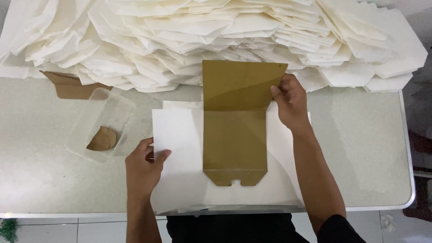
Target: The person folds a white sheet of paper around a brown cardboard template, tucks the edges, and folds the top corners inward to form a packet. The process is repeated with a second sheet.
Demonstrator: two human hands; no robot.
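A brown cardboard template [234, 135] lies on a stack of white paper sheets [177, 130] at the table's front middle. Its upper flap [240, 83] stands lifted and folded up. My right hand [290, 101] grips the flap's right edge between thumb and fingers. My left hand [144, 164] pinches the left edge of the top white sheet, thumb on top. The template's bottom end has a small notch [234, 182].
A large heap of folded white paper pieces [216, 31] fills the back of the table. A clear plastic tub [101, 123] with a brown lump stands at left, beside a brown cardboard piece [69, 85]. The pale tabletop [360, 148] ends at right.
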